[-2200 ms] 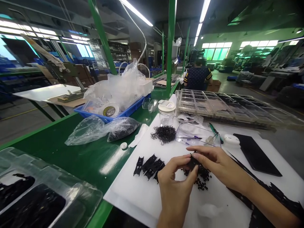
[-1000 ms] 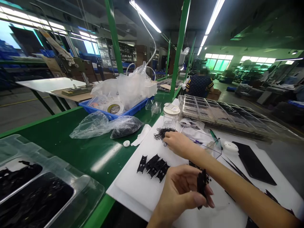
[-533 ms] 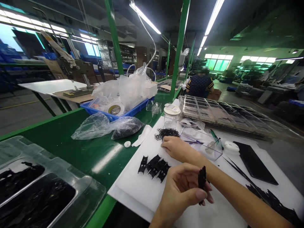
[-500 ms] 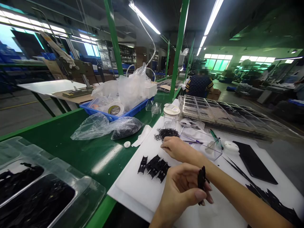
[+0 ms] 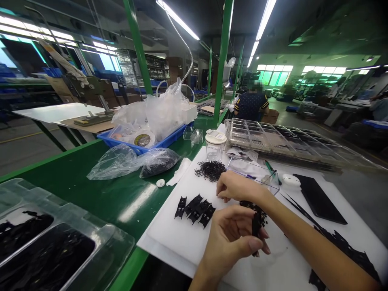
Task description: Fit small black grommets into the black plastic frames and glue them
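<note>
Between the thumb and fingers of my left hand (image 5: 232, 238) is a small black plastic part (image 5: 256, 226), held upright. My right hand (image 5: 238, 186) reaches across above it, fingertips pinched low over the white board (image 5: 169, 238); whatever is in that pinch is too small to make out. Just beyond the right hand lies a heap of thin, wiry black pieces (image 5: 209, 171). Several flat black plastic parts (image 5: 194, 208) lie grouped left of my hands. Small dark bits (image 5: 263, 212) show on the board, partly hidden by my left hand and right forearm.
A lidded clear jar (image 5: 215, 145), a clear box (image 5: 254, 173), tweezers (image 5: 300, 208) and a black slab (image 5: 321, 198) surround the work spot. Compartment trays (image 5: 266, 141) stand behind. Leftward are a blue bin (image 5: 165, 143) and a clear tray (image 5: 113, 242). A person (image 5: 251, 105) sits farther back.
My right hand has drawn back from the heap of wiry pieces toward me, fingers more curled. My left hand still grips the black part. The view has shifted slightly.
</note>
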A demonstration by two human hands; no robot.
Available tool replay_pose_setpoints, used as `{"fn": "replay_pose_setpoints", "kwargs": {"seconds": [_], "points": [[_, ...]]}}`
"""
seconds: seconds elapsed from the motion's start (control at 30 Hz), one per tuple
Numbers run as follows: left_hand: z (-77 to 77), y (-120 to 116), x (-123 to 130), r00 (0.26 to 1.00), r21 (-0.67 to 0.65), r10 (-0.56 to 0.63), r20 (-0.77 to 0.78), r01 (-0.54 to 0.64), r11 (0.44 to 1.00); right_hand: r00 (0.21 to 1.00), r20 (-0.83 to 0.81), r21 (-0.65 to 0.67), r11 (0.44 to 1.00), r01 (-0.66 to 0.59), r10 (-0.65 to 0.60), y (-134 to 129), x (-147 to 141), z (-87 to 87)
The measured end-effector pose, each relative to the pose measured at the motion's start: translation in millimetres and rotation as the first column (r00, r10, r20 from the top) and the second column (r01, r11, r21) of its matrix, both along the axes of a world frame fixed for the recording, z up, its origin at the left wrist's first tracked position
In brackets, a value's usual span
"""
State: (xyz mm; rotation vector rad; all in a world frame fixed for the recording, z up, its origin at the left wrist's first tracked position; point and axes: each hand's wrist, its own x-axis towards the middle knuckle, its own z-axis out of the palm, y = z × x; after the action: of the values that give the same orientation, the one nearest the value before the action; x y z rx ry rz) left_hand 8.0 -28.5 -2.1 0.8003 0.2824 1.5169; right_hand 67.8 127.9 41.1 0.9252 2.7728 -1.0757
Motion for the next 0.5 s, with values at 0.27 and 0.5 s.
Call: {"fn": "replay_pose_setpoints", "kwargs": {"seconds": [0.27, 0.5], "points": [[-1.4, -1.6, -0.9, 1.000, 0.007, -0.003, -0.018, 0.004, 1.000, 0.999, -0.002, -0.138, 0.990, 0.039, -0.039, 7.1, -5.2, -4.7], [-2.7, -1.1, -1.5, 0.999, 0.003, -0.016, -0.031, 0.016, 1.000, 0.993, -0.025, 0.094, 0.989, 0.117, -0.115, 2.5, -1.3, 0.6]]}}
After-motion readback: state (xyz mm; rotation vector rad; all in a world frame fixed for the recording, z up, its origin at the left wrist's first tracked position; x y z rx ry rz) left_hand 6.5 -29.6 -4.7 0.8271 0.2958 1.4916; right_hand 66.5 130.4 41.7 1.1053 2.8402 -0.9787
